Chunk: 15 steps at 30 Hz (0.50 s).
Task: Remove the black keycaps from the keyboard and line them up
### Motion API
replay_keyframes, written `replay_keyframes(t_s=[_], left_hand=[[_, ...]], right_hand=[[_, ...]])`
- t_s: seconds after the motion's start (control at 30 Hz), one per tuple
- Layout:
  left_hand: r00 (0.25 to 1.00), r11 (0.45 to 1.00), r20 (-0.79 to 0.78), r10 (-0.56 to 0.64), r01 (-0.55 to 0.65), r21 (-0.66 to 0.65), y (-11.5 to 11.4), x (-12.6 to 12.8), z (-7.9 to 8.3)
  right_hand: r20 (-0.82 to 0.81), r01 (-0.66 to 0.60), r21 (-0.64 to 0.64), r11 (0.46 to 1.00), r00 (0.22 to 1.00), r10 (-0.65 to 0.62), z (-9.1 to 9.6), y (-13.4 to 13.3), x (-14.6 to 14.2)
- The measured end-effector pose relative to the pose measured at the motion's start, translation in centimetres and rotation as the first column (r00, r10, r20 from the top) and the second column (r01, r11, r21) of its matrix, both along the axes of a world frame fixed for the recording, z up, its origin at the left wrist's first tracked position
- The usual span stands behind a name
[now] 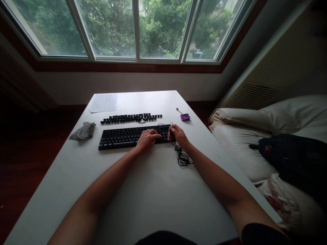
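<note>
i've got the left hand lying loose on the black keyboard, right hand pinching some thin wire tool at its right end. keyboard's on the white table, keycaps behind.

There is one keyboard, one cable bundle, one purple item.

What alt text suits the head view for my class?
A person's left hand rests on a black keyboard on a white table, while the right hand holds a wire-pronged tool at the keyboard's right end. Loose keycaps lie in rows behind.
</note>
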<state>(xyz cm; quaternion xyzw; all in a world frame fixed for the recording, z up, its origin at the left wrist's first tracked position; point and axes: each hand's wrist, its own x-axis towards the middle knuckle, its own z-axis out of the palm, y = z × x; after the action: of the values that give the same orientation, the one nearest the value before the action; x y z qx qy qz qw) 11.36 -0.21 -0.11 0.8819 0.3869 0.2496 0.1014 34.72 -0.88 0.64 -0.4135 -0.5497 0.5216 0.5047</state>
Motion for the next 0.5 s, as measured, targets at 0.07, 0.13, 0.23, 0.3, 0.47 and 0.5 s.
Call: replay_keyframes(t_s=[0.07,0.13,0.23,0.3,0.47,0.5], left_hand=[[1.000,1.000,-0.002,0.001,-0.001,-0.015,-0.02,-0.01,0.11],[1.000,0.999,-0.002,0.016,-0.016,-0.028,-0.08,0.01,0.19],[1.000,0.999,0.004,0.030,-0.030,-0.032,-0.18,0.11,0.18],[1.000,0.999,0.010,0.029,-0.028,-0.024,-0.25,0.19,0.12],[0.988,0.989,0.050,0.148,-0.149,0.012,-0.45,0.23,0.26],[0.980,0.981,0.056,0.191,-0.192,0.020,-0.48,0.19,0.36]], right_hand=[[-0.005,-0.004,0.008,1.000,1.000,0.004,0.09,-0.05,-0.02],[-0.010,-0.006,0.011,1.000,1.000,0.007,0.11,-0.07,-0.01],[-0.008,-0.009,0.005,1.000,1.000,0.009,0.00,0.01,0.05],[0.000,-0.005,0.003,1.000,1.000,0.005,-0.11,0.08,0.09],[0.036,0.007,0.037,0.999,0.999,-0.009,0.08,-0.13,0.07],[0.066,0.007,0.059,0.998,0.998,-0.011,0.22,-0.29,0.04]])
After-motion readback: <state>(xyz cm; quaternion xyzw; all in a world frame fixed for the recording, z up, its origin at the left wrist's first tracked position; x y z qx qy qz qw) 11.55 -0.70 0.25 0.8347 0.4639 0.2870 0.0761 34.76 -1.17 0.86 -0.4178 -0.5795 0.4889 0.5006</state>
